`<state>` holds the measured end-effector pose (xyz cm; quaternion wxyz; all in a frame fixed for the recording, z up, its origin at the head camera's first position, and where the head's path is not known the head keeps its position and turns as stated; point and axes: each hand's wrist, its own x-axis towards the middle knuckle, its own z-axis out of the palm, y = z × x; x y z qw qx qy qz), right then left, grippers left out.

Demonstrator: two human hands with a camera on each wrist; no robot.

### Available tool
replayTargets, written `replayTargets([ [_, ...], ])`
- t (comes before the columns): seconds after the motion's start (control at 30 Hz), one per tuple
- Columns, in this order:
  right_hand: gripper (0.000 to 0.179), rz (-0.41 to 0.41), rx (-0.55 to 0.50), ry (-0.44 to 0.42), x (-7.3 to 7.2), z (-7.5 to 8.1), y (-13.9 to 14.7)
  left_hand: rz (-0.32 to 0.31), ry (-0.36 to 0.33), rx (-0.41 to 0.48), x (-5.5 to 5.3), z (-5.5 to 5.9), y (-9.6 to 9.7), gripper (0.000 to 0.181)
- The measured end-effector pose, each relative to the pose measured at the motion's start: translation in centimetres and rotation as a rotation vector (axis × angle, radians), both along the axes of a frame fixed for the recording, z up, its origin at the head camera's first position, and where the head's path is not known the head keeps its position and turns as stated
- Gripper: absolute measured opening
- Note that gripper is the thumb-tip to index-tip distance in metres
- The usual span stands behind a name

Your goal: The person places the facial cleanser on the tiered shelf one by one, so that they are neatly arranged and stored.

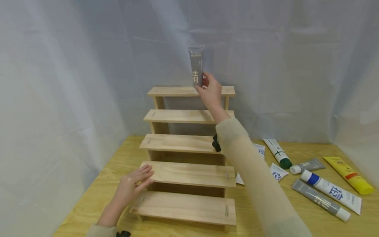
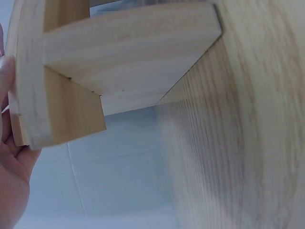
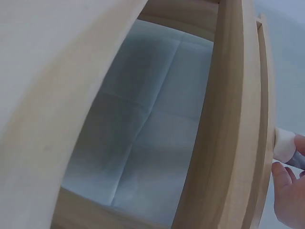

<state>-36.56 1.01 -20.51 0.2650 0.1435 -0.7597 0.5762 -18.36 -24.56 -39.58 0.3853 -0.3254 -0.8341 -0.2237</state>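
Note:
A five-tier wooden step rack [image 1: 192,207] stands in the middle of the head view. Over its top step [image 1: 171,91], my right hand [image 1: 211,92] pinches a grey tube [image 1: 196,64] low down near its white cap. The tube is upright, cap downward, its flat end up; in the right wrist view the white cap [image 3: 284,144] is right at the top board's edge. My left hand [image 1: 128,187] rests with fairly straight fingers on the left end of the second step from the bottom. The left wrist view shows those fingers [image 2: 5,74] against the board's end.
Right of the rack, several tubes lie on the wooden table [image 1: 88,200]: a yellow one [image 1: 347,174], a white one with a green cap [image 1: 276,152], a blue-and-white one [image 1: 333,191], grey ones [image 1: 319,199]. A pale sheet [image 1: 281,65] hangs behind and at the sides.

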Motion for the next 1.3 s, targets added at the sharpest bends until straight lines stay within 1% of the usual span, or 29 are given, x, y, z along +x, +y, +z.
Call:
replayTargets([
  [0.17,0.049,-0.019,0.078,-0.026,0.18,-0.23,0.28,0.005,-0.003,0.002,0.08,-0.06,-0.06,0.032],
  [0.33,0.049,-0.026,0.102,-0.023,0.33,-0.2,0.37,0.011,-0.002,-0.003,0.05,0.03,-0.04,0.033],
  [0.47,0.045,-0.042,0.12,-0.018,0.3,-0.34,0.38,0.008,0.005,-0.002,0.02,0.0,0.06,0.034],
  [0.63,0.041,-0.102,0.183,-0.015,0.38,-0.48,0.31,0.001,0.01,0.003,0.03,-0.07,0.26,0.033],
  [0.97,0.035,-0.229,0.359,-0.038,0.32,-0.5,-0.03,0.003,0.013,-0.003,0.18,0.1,0.43,0.037],
  [1.17,0.033,-0.266,0.409,-0.047,0.4,-0.52,-0.24,-0.006,0.026,-0.001,0.25,0.03,0.3,0.041],
  [1.3,0.033,-0.286,0.428,-0.05,0.43,-0.46,-0.36,0.004,0.019,-0.001,0.23,-0.07,0.23,0.041],
])
